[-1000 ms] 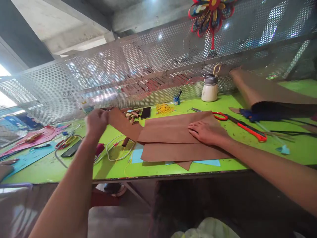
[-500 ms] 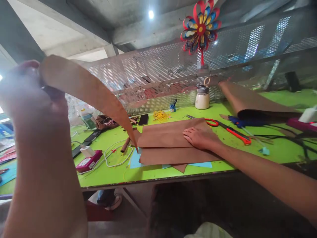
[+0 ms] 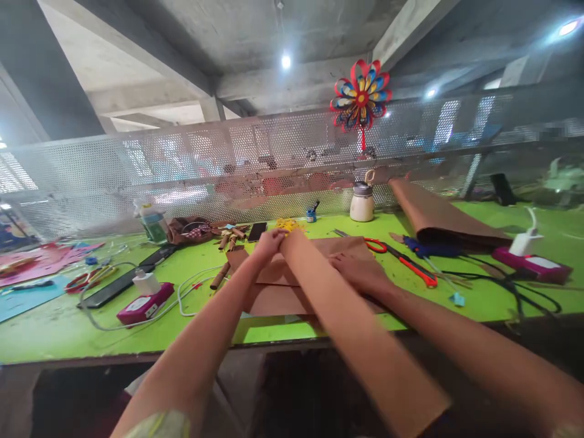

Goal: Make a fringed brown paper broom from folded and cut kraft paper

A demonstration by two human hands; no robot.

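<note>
My left hand (image 3: 271,243) is closed on the far end of a long brown paper strip (image 3: 347,316). The strip slants down toward me, and its broad near end hangs past the table edge. To the right of the strip, my right hand (image 3: 358,272) lies flat on brown paper sheets (image 3: 278,299), its fingers stretched out. The strip covers part of these sheets. Beyond them, scissors with red handles (image 3: 375,245) rest beside a red-and-black cutter-like tool (image 3: 417,271).
Purple power blocks with white plugs stand left (image 3: 145,303) and right (image 3: 531,264), trailing cables. Small paper rolls (image 3: 221,275), a phone (image 3: 258,231), yellow shreds (image 3: 288,225) and a white bottle (image 3: 362,204) sit farther back. A large rolled brown sheet (image 3: 447,213) leans at right.
My left hand has come down from the upper left to the table middle, bringing the paper strip across the sheets. My right hand stays on the sheets. The view has shifted.
</note>
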